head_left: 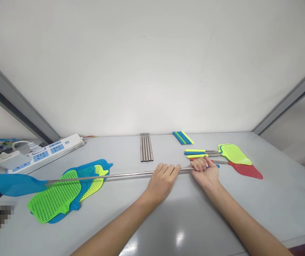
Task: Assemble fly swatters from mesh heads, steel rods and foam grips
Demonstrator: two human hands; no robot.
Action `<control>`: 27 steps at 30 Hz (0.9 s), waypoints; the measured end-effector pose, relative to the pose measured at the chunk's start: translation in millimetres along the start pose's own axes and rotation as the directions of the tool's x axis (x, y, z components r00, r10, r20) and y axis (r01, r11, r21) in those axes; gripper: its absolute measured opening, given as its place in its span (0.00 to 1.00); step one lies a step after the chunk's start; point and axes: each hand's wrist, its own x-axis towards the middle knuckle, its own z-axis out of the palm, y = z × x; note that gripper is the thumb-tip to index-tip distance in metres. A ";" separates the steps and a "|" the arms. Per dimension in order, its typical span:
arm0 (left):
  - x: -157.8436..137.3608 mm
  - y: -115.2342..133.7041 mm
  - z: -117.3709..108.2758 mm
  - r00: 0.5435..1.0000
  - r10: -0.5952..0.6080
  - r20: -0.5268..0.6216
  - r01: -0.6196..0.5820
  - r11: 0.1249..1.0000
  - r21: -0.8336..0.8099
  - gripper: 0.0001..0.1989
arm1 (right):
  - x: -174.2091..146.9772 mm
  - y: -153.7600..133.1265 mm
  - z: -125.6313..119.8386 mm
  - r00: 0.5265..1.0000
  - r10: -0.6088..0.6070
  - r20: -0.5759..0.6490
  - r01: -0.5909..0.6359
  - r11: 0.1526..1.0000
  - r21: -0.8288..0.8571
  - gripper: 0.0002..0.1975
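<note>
A fly swatter with a blue paddle (pixel 16 183) and a long thin metal rod (pixel 131 174) stretches across the view, held level above the table. My left hand (pixel 164 181) is closed around the rod from above. Farther right, my right hand (pixel 205 172) is closed, palm up, around the handle end of the same swatter; a blue tip pokes out past the wrist. Most of that handle is hidden by the fingers. Beneath the rod at left lie several loose swatter heads, with a green head (pixel 56 195) on top and a yellow head (pixel 95 185) beside blue ones.
Several metal tubes (pixel 146 147) lie side by side near the wall. Behind my right hand are several coloured handle grips (pixel 183 138). Assembled swatters with yellow paddles (pixel 236 154) and a red paddle (pixel 245 170) lie at right. A power strip (pixel 53 151) with plugs sits at left.
</note>
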 end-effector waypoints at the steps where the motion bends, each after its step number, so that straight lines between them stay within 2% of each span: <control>1: -0.1 -0.3 -0.5 1.000 -0.003 -0.004 0.003 1.000 -0.008 0.17 | 0.5 -1.0 -0.4 1.000 0.006 -0.004 -0.006 1.000 0.007 0.17; 7: -0.4 0.0 -1.5 0.996 -0.082 -0.026 0.081 0.996 -0.040 0.10 | 1.0 0.5 -0.5 1.000 0.015 -0.017 -0.015 1.000 -0.018 0.17; 11: -0.8 3.3 -2.3 0.991 -0.116 -0.064 0.116 0.993 -0.011 0.08 | -4.2 6.0 2.6 1.000 0.013 -0.018 -0.013 1.000 -0.026 0.17; 17: -1.5 13.6 -1.5 0.976 -0.173 -0.129 0.176 0.984 0.012 0.05 | -11.8 13.0 3.6 0.999 -0.011 -0.045 0.014 0.997 0.075 0.17; 27: -2.3 18.4 0.2 0.971 -0.207 -0.123 0.206 0.978 -0.017 0.05 | -13.8 18.5 -0.9 0.999 -0.005 -0.054 0.010 0.996 0.089 0.17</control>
